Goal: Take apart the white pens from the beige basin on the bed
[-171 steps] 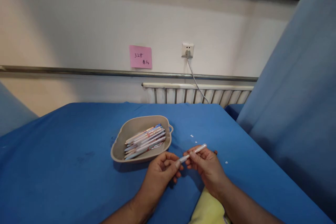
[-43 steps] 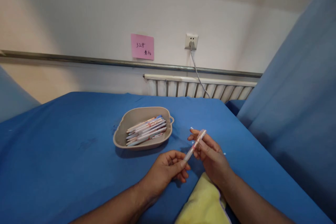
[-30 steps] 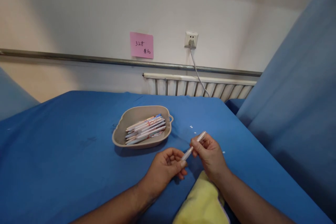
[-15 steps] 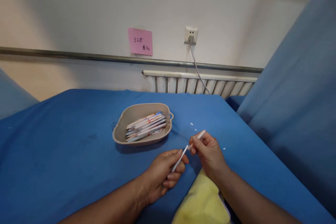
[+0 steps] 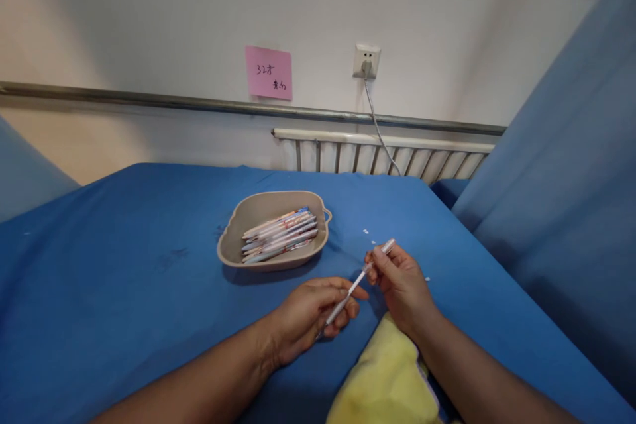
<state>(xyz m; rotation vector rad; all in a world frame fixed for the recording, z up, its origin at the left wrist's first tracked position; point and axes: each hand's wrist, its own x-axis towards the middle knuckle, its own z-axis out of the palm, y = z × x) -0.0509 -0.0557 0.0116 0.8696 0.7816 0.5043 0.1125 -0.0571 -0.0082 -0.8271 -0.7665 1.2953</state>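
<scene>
Both hands hold one slim white pen over the blue cloth. My left hand (image 5: 311,311) pinches the pen's lower barrel (image 5: 342,302) between thumb and fingers. My right hand (image 5: 400,281) is closed on the pen's upper end (image 5: 385,248), which sticks out past the fingers. A thin inner part shows between the two hands, so the pen looks drawn apart there. Just beyond my left hand sits a beige tray (image 5: 248,212) with several printed pens (image 5: 281,235) lying side by side in it.
A blue cloth (image 5: 124,278) covers the table. A yellow cloth (image 5: 392,384) lies under my right forearm. Small white bits (image 5: 366,232) dot the cloth. Blue curtain (image 5: 556,199) hangs at right. On the wall are a pink note (image 5: 268,73), socket and cable (image 5: 366,61), and a radiator (image 5: 382,156).
The two hands have drawn apart along the pen, the left sliding down the barrel, and a thin inner section has come into view between them. The tray has not moved.
</scene>
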